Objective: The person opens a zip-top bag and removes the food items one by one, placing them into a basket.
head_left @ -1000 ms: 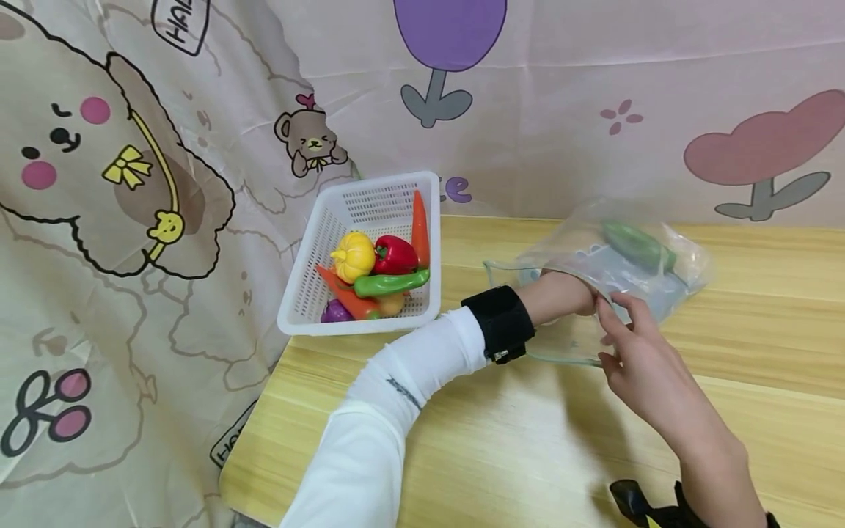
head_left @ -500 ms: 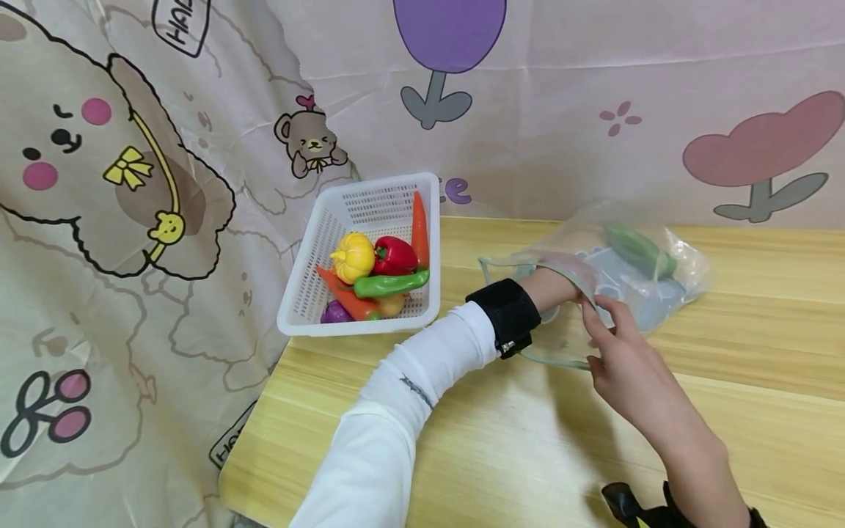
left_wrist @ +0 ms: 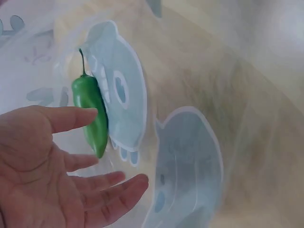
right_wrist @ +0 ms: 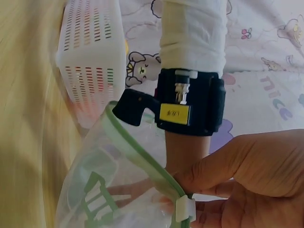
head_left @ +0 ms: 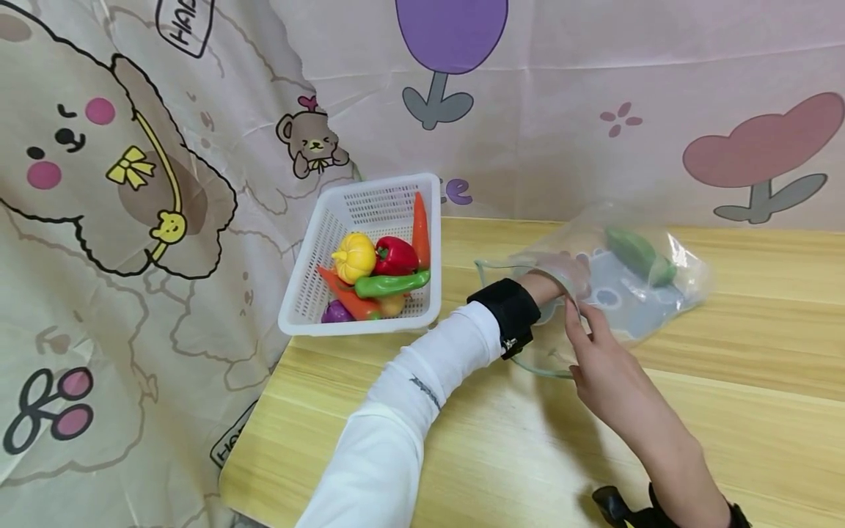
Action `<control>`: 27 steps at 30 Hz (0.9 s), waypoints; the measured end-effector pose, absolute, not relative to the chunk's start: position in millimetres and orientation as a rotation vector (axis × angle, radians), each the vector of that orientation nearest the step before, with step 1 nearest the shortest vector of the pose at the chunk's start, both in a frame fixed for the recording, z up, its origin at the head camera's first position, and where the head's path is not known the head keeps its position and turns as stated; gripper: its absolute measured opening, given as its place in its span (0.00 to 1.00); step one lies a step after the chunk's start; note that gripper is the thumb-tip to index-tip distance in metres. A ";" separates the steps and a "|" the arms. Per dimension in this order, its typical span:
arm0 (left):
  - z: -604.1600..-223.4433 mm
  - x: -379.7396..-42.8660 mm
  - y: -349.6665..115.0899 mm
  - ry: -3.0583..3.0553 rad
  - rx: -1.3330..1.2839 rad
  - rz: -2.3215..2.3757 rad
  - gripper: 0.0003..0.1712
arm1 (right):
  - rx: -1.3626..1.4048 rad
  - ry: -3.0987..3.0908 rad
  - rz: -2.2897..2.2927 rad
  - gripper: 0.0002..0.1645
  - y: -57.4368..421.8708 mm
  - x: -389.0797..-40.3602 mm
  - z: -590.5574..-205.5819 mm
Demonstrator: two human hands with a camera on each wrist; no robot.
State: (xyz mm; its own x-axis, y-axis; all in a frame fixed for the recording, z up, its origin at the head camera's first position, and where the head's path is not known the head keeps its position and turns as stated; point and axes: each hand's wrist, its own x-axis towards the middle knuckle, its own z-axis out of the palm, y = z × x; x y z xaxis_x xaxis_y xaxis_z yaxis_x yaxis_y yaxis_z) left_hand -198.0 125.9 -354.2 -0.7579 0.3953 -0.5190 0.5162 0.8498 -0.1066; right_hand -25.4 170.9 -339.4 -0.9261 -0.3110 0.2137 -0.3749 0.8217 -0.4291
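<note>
A clear zip bag (head_left: pixel 620 308) with pale blue printed shapes and a green rim lies on the table, its mouth towards the left. My left hand (head_left: pixel 561 271) reaches inside it. In the left wrist view, that left hand (left_wrist: pixel 71 175) has its fingers spread and holds nothing. A green pepper (left_wrist: pixel 90 99) with a thin stem lies just past the thumb; the head view shows the same pepper (head_left: pixel 637 253) deep in the bag. My right hand (head_left: pixel 614 378) pinches the bag's rim between thumb and fingers, close to a white slider (right_wrist: pixel 185 209).
Left of the bag stands a white basket (head_left: pixel 359 330). It holds a yellow pumpkin (head_left: pixel 356 253), a red bell pepper (head_left: pixel 396 254), a green chili (head_left: pixel 392 284), carrots and a purple item (head_left: pixel 337 312). A printed cloth (head_left: pixel 561 147) hangs behind the table (head_left: pixel 488 455).
My left hand has drawn back to the left, towards the bag's mouth, leaving the green pepper deep inside. My right hand has shifted left with the rim.
</note>
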 end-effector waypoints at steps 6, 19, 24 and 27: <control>-337.6 -177.9 119.1 2.663 0.516 -0.125 0.30 | 0.649 -2.752 0.716 0.47 163.8 -21.0 -336.0; -364.5 -191.1 132.7 2.762 0.717 -0.122 0.46 | 0.767 -2.671 0.656 0.46 160.7 -9.9 -324.4; -371.0 -182.6 137.9 2.808 0.397 0.070 0.34 | 0.854 -2.606 0.643 0.46 156.5 -3.0 -321.0; -380.2 -183.6 139.9 2.812 0.382 0.054 0.25 | 0.847 -2.619 0.641 0.45 153.5 -0.2 -319.2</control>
